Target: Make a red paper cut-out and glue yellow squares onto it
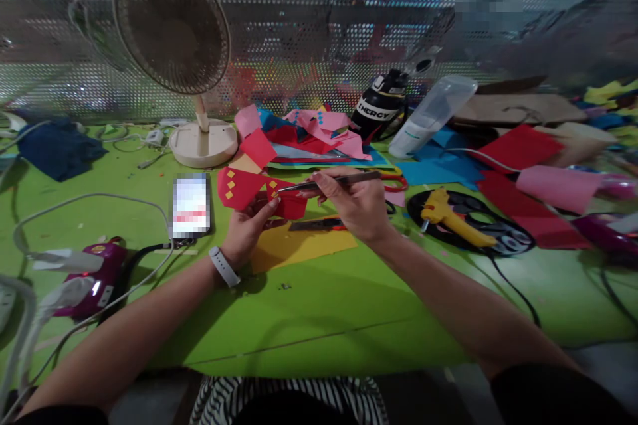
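A red paper piece (240, 188) with small yellow diamonds is in my left hand (250, 226), whose thumb and fingers are closed on it. My right hand (356, 202) grips dark tweezers (343, 179), their tips pointing left and resting at the diamonds on the right part of the red paper. Below the hands lies a yellow paper sheet (304, 246), with a dark cutter (316, 224) across its upper edge. Red-handled scissors (395, 180) are partly hidden behind my right hand.
A fan (204, 143) and a phone (191, 204) stand and lie at the left, near a purple power strip (97, 272) with cables. Behind are coloured papers (323, 133), a black bottle (379, 106) and a clear bottle (431, 116). A yellow glue gun (453, 219) lies at the right.
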`<act>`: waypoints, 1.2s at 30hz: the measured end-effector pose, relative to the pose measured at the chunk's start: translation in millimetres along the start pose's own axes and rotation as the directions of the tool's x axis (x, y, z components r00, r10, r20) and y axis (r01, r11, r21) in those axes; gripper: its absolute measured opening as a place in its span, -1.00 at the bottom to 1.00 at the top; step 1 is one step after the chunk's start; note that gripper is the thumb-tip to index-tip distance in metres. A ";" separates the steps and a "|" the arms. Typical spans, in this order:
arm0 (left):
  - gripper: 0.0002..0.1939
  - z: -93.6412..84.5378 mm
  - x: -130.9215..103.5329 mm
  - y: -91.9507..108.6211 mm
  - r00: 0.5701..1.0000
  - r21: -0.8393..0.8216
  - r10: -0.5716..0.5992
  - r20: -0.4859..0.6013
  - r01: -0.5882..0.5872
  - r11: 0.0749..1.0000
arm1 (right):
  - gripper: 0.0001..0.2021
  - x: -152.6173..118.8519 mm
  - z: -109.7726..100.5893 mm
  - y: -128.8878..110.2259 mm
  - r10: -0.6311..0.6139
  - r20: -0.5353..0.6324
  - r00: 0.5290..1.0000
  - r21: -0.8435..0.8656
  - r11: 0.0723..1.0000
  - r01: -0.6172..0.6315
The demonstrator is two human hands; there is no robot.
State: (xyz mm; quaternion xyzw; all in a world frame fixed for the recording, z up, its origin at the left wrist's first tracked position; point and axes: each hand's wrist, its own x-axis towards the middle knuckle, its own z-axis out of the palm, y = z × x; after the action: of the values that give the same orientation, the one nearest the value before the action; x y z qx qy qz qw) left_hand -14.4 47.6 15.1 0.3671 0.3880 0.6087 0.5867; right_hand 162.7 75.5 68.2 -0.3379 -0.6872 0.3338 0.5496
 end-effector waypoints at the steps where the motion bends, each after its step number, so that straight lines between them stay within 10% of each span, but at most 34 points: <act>1: -0.62 -0.2 0.0 -0.2 1.000 -0.004 0.001 0.000 -0.001 1.000 | -0.69 0.6 0.5 0.3 0.012 0.001 1.000 0.013 1.000 -0.012; 36: -0.61 0.9 0.4 2.4 0.996 -0.035 -0.014 -0.092 0.010 0.999 | -0.77 10.4 -26.4 15.8 -0.087 -0.155 0.984 -0.034 0.996 0.082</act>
State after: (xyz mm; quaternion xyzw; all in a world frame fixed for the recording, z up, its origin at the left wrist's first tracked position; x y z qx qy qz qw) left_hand -14.7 48.0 17.7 0.3261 0.4064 0.6281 0.5780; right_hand 188.4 95.1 65.2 -0.3413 -0.6602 0.2731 0.6109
